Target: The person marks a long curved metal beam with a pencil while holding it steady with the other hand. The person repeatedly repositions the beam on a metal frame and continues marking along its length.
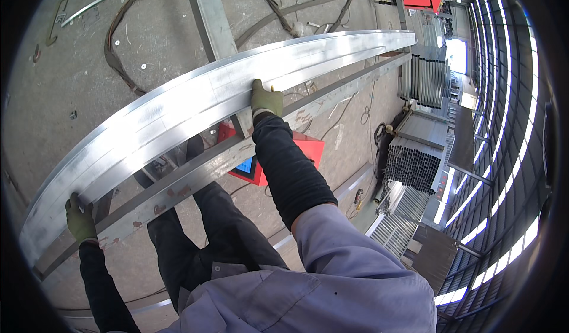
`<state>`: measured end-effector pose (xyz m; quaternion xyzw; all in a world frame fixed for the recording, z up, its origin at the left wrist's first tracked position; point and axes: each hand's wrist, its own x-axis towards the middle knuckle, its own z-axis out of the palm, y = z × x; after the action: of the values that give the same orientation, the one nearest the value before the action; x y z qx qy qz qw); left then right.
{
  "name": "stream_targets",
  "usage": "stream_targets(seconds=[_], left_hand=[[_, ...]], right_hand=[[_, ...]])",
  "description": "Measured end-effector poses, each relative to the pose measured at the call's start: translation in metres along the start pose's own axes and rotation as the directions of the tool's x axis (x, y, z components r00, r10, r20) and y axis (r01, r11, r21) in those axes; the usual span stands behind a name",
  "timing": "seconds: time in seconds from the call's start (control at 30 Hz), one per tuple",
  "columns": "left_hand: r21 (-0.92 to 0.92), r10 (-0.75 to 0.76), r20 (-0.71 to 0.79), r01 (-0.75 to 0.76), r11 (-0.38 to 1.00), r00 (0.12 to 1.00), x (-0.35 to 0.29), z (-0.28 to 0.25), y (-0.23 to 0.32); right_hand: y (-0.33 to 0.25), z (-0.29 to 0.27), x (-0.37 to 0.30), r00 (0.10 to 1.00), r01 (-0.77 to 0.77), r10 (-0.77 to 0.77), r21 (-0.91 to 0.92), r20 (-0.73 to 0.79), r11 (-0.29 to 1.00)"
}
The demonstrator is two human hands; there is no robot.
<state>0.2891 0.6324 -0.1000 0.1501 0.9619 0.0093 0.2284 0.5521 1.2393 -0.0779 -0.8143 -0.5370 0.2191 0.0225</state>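
A long, wide silver metal profile (160, 113) lies across a steel frame in front of me, running from near left to far right. It looks curved in this view. My left hand (81, 219), in a green glove, holds the profile's near edge close to its left end. Further right, my right hand (267, 100), also gloved in green, grips the same edge around the profile's middle. A small yellowish bit shows at the right glove's fingertips; I cannot make out what it is. The fingers under the edge are hidden.
A rusty-spotted steel beam (195, 173) runs between me and the profile; a crossbar (211, 24) extends beyond. Below stands a red machine (305, 149) with a blue screen. Cables (112, 48) lie on the concrete floor. Stacked square tubes (412, 167) are at the right.
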Motion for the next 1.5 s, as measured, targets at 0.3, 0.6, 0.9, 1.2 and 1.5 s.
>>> stream_targets(seconds=[0.3, 0.6, 0.9, 1.2, 1.5], left_hand=[[0.007, -0.011, 0.017, 0.011, 1.000, 1.000, 0.0002, -0.0022, -0.0003], [0.009, -0.014, 0.012, 0.014, 1.000, 1.000, 0.0016, 0.0002, -0.0006], [0.001, 0.018, -0.003, -0.018, 1.000, 1.000, 0.0016, 0.0020, -0.0033], [-0.013, 0.013, -0.004, -0.013, 1.000, 1.000, 0.0007, 0.0008, -0.0029], [-0.008, -0.012, 0.013, 0.012, 1.000, 1.000, 0.0013, 0.0016, -0.0004]], right_hand=[[-0.0036, -0.0026, -0.0031, 1.000, 0.004, -0.004, 0.016, 0.002, 1.000], [-0.0008, -0.0012, -0.0022, 1.000, 0.005, -0.005, 0.016, -0.013, 1.000], [0.0022, 0.0016, 0.0019, 1.000, 0.013, -0.012, 0.013, -0.019, 1.000], [-0.0017, -0.0001, -0.0006, 1.000, -0.005, 0.005, -0.009, -0.008, 1.000], [0.0024, 0.0042, 0.0020, 1.000, -0.010, 0.010, -0.001, -0.009, 1.000]])
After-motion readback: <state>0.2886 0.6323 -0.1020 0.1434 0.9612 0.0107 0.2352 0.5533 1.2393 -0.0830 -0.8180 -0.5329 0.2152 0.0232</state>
